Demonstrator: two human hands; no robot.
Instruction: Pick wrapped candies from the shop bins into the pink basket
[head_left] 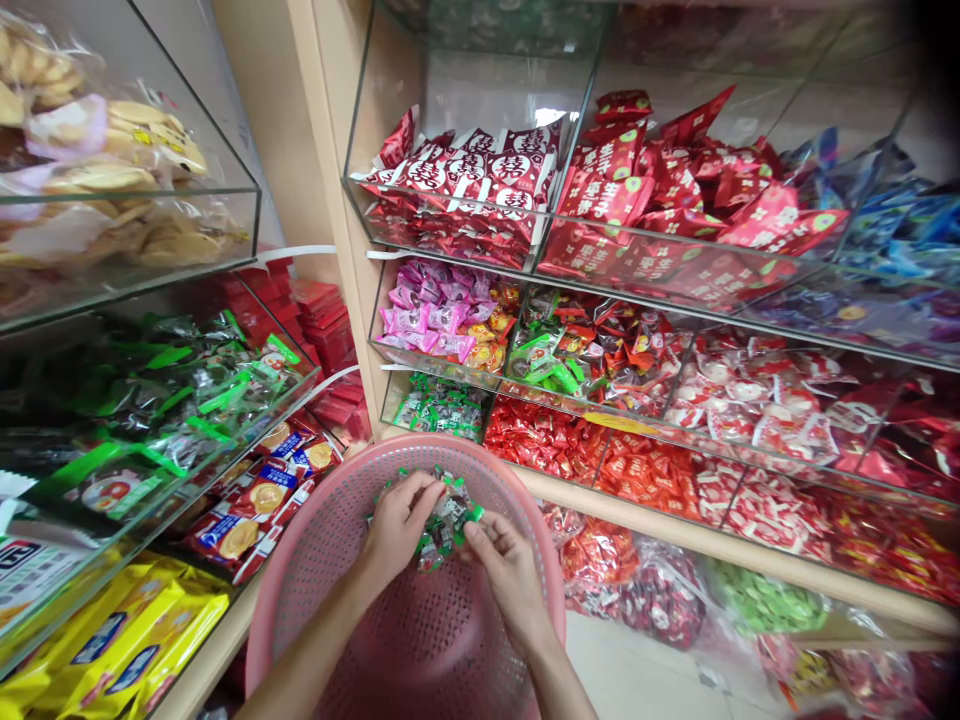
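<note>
The right hand (504,560) pinches a green-wrapped candy (476,513) at the fingertips. The left hand (401,518) is curled over the candy pile (430,553); its grip cannot be determined. Candy and pile are inside the pink basket (442,655). The pinched candy's long axis is indistinct; piled pieces point in mixed directions. Candy print: illegible. Upper-shelf red-and-white packets (469,165): large Chinese characters within white circles.
</note>
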